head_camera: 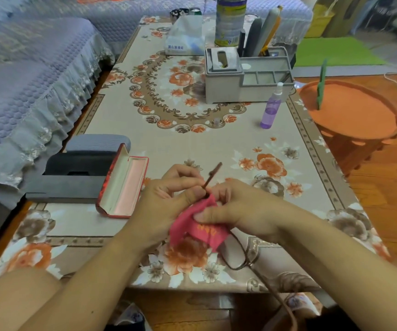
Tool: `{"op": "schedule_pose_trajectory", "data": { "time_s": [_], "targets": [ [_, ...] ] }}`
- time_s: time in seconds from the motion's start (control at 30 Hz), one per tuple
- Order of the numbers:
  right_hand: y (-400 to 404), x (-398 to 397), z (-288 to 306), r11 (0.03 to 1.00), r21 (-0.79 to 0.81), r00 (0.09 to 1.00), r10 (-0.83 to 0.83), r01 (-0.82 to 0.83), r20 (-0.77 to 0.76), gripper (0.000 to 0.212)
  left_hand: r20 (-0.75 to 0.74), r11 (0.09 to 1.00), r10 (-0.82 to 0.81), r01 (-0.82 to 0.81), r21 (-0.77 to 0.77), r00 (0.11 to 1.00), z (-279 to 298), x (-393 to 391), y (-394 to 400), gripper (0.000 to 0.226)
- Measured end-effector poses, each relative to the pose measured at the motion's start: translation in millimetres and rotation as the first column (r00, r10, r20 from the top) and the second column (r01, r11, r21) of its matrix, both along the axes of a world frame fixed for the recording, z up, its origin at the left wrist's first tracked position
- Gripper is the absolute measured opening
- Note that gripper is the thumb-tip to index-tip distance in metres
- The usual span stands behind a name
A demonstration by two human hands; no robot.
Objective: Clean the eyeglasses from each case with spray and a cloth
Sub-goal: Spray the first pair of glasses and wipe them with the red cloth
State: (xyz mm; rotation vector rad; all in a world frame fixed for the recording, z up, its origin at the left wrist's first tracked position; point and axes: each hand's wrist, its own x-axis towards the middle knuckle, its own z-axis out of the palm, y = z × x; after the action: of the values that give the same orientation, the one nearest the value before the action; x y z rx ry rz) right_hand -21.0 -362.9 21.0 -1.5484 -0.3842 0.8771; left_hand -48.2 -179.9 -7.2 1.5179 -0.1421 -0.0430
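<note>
Brown-framed eyeglasses (pixel 238 261) are held over the near part of the flowered table (pixel 192 144). My left hand (pixel 168 199) pinches the frame near one hinge, and a temple arm sticks up past its fingers. My right hand (pixel 235 211) presses a pink cloth (pixel 197 230) around one lens, which is hidden. The other lens and temple hang down toward me. A red glasses case (pixel 123 185) lies open to the left with nothing in it. A purple spray bottle (pixel 271 108) stands upright at the far right of the table.
Two dark cases (pixel 80 168) are stacked left of the red case. A grey organiser (pixel 245 77), a tissue pack (pixel 185 37) and a tin (pixel 231 20) stand at the back. An orange basket (pixel 352 115) sits off the right edge, and a covered sofa (pixel 30 75) runs along the left.
</note>
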Motion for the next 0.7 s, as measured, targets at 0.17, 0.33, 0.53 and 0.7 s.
{"op": "schedule_pose_trajectory", "data": {
  "time_s": [0.17, 0.33, 0.53, 0.7],
  "targets": [
    [-1.8, 8.3, 0.7, 0.983, 0.061, 0.984, -0.168, 0.171, -0.064, 0.023, 0.066, 0.996, 0.086, -0.085, -0.028, 0.994, 3.9, 0.1, -1.0, 0.014],
    [-46.1, 45.0, 14.9, 0.809, -0.238, 0.839, -0.485, 0.538, 0.247, 0.024, 0.138, 0.964, 0.265, -0.258, -0.068, 0.954, 10.3, 2.7, 10.5, 0.013],
    [-70.1, 60.4, 17.1, 0.663, -0.406, 0.754, -0.391, 0.629, 0.528, 0.022, 0.17, 0.958, 0.285, -0.281, -0.048, 0.943, 9.8, 8.4, 17.0, 0.035],
    [-65.9, 59.2, 12.7, 0.767, -0.364, 0.832, -0.382, 0.528, 0.402, 0.027, 0.15, 0.959, 0.283, -0.278, -0.056, 0.947, 10.3, 6.3, 18.5, 0.039]
  ]
}}
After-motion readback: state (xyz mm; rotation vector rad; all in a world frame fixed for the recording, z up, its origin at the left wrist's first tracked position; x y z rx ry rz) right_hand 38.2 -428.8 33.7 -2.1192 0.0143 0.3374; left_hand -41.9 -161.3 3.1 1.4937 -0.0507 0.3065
